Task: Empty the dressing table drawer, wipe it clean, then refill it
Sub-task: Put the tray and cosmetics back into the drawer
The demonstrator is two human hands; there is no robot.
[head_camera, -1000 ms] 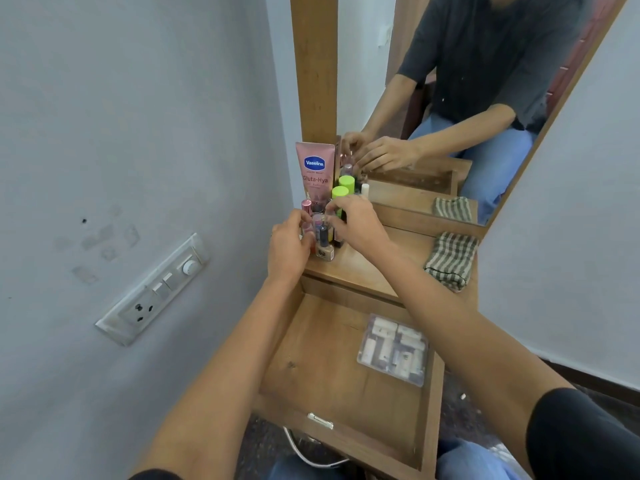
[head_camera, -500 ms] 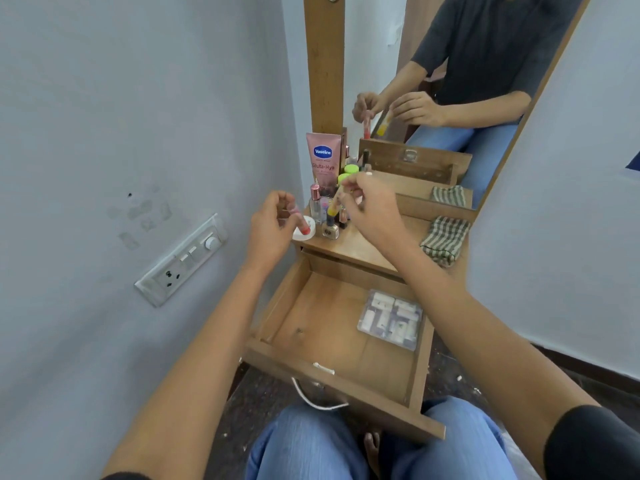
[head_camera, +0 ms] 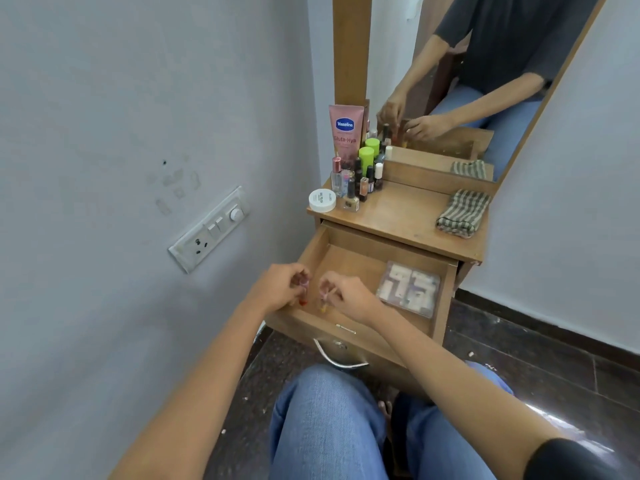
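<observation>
Refill under way: left hand [head_camera: 277,289] clamps a red-tipped small tube [head_camera: 303,292], right hand [head_camera: 346,296] a yellow-tipped one [head_camera: 323,303], low over the open wooden drawer [head_camera: 360,265] at frame centre; best laid flat along its left wall.

Drawer [head_camera: 349,268] floor bare mid-left; clear plastic case [head_camera: 408,289] fills right. Surface [head_camera: 408,216] middle free between bottles [head_camera: 360,178] and cloth [head_camera: 462,213].
</observation>
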